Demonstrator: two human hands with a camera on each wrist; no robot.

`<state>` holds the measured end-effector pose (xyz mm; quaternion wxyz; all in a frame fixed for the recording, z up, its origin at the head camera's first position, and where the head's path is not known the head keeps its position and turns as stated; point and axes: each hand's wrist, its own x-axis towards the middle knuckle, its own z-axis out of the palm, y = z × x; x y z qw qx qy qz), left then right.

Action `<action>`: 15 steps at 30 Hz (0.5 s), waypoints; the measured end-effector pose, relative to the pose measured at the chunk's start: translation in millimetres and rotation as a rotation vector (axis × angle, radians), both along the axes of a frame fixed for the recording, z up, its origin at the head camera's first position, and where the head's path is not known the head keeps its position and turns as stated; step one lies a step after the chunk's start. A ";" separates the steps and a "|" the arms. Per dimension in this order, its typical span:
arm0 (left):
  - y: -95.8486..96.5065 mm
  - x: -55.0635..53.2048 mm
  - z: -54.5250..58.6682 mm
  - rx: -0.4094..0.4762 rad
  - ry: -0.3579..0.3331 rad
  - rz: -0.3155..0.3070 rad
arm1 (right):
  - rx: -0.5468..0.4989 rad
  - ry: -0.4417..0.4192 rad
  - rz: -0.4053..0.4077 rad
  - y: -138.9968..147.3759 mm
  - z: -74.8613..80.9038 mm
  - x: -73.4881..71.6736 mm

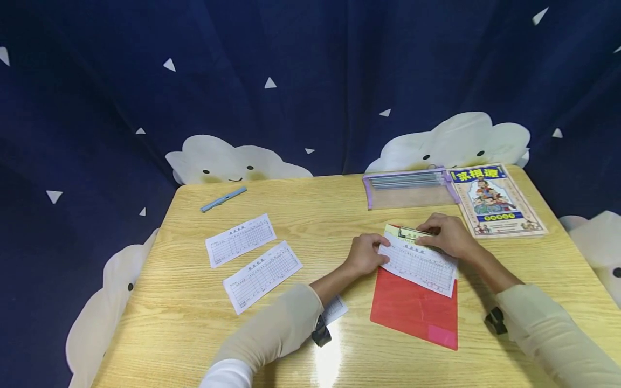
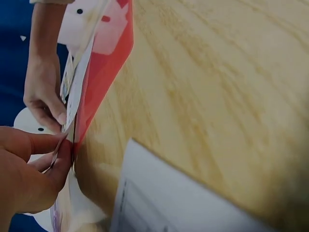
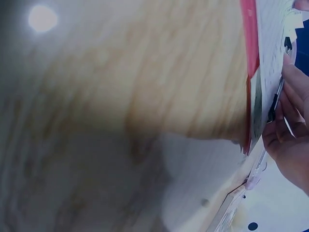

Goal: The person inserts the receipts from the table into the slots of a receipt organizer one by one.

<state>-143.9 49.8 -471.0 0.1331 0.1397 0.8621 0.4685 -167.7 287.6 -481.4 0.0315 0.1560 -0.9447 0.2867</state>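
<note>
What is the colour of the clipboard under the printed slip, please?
The clipboard is red; the head view shows it best.

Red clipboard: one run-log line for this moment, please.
Left hand: pinches printed form by left edge | Right hand: grips metal clip | Form: over upper part of red clipboard

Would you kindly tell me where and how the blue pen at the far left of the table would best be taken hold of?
I would pinch the blue pen near its middle, across its width and straight from above: it is slim, straight and lies aslant, with bare tabletop along both long sides.
</note>
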 end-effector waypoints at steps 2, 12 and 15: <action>2.3 2.7 0.4 0.010 0.010 0.010 | 0.002 -0.009 -0.005 -0.1 0.4 0.4; 8.3 11.9 -2.8 -0.075 0.108 0.011 | 0.016 -0.033 -0.023 0.2 0.2 4.5; 8.8 11.9 -2.8 -0.088 0.093 0.016 | 0.017 -0.004 0.013 -1.2 0.3 6.1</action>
